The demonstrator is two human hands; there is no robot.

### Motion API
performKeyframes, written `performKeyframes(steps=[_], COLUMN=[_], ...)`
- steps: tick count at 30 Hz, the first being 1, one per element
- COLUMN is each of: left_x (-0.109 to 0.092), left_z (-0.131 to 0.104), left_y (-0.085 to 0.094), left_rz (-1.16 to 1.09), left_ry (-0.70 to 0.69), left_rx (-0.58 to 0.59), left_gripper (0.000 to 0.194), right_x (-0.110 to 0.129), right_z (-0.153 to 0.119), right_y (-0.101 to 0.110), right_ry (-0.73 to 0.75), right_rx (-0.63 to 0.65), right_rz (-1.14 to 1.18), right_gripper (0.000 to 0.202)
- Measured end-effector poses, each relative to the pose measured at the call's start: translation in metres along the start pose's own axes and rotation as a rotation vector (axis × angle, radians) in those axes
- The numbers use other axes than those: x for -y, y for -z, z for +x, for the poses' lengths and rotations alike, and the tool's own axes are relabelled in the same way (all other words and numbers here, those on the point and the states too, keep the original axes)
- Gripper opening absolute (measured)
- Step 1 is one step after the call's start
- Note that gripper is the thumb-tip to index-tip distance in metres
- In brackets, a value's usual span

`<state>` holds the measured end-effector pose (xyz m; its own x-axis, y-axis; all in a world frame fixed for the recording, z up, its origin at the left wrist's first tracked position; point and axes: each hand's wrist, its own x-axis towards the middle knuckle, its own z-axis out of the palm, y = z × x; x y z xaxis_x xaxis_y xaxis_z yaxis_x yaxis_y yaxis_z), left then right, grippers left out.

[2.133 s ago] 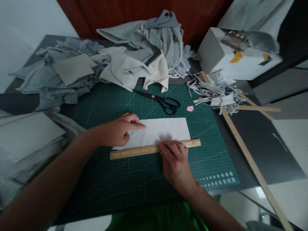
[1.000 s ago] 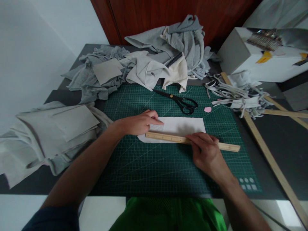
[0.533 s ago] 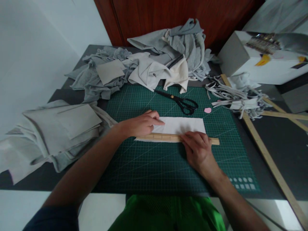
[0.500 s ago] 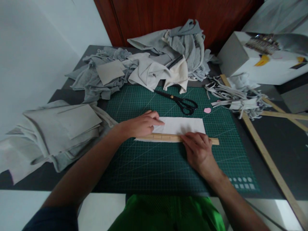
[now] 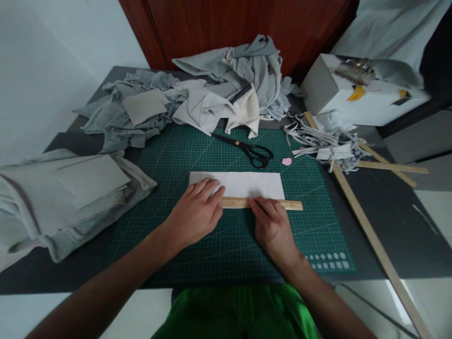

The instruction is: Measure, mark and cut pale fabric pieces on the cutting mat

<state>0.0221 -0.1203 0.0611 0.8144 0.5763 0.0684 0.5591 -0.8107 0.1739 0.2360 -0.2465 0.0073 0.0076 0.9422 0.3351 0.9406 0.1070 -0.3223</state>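
Two on one edge: left hand (image 5: 196,209) and right hand (image 5: 273,228) at a straight, pale wooden ruler (image 5: 236,202)

The right hand's bent fingers grip the ruler near the middle of its visible length, while the left hand lies unclenched, its slightly curved fingers spread over a flat rectangle of white cloth (image 5: 243,182) and the ruler's left part, hiding that end. The ruler runs along the near edge of the cloth, its right end reaching past the cloth's right side. Beneath both lies a green cutting mat with a pale grid (image 5: 197,266), set on a dark grey desk (image 5: 399,226).

Just beyond the cloth rest black metal scissors with a gold-coloured pivot (image 5: 243,146), handles toward the right, near a small, flat pink piece (image 5: 286,161). At the mat's far right corner sits a tangle of grey and white fabric strips (image 5: 328,143), lying over long, pale wooden slats (image 5: 366,227), one of which extends past the desk's near edge. To the left is a folded stack of light grey fabric (image 5: 38,202) topped with flat, pale rectangular sheets (image 5: 92,176). Crumpled grey and cream cloths (image 5: 247,70) line the far side, with a white box (image 5: 370,106) at far right.
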Motion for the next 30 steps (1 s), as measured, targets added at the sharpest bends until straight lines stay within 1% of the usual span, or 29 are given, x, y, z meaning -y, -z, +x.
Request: performKeyframes(steps=[1,3,7,13,19,27,30], left_x=[-0.003,-0.006,-0.003,-0.001,-0.003,-0.004,-0.004], left_z=[-0.004,-0.009,-0.009,-0.003,-0.002,0.000,-0.001], left_y=[-0.002,-0.005,-0.012,-0.015,-0.017,-0.017,-0.016], left_rz=[-0.026,-0.070,-0.121,-0.101,-0.080,-0.057,-0.061], left_ry=[-0.001,-0.005,0.014,0.030,0.030,0.024,0.022], left_rx=[-0.018,-0.015,0.003,-0.026,-0.036,-0.040,-0.037], left_gripper=[0.043,0.043,0.045,0.045,0.045,0.046,0.047], right_x=[0.001,0.003,0.007,0.007,0.002,-0.001,-0.003], right_z=[0.000,0.001,0.000,-0.001,-0.003,-0.001,0.002], right_y=[0.000,0.001,0.002,0.003,0.003,0.000,0.003], right_ry=[-0.006,-0.021,-0.040,-0.042,-0.025,-0.072,-0.080], right_rx=[-0.002,-0.004,0.010,0.027,0.021,-0.027,-0.012], right_rz=[-0.001,0.001,0.017,0.046,0.065,0.071,0.071], right_gripper=[0.045,0.045,0.046,0.048,0.052,0.053,0.054])
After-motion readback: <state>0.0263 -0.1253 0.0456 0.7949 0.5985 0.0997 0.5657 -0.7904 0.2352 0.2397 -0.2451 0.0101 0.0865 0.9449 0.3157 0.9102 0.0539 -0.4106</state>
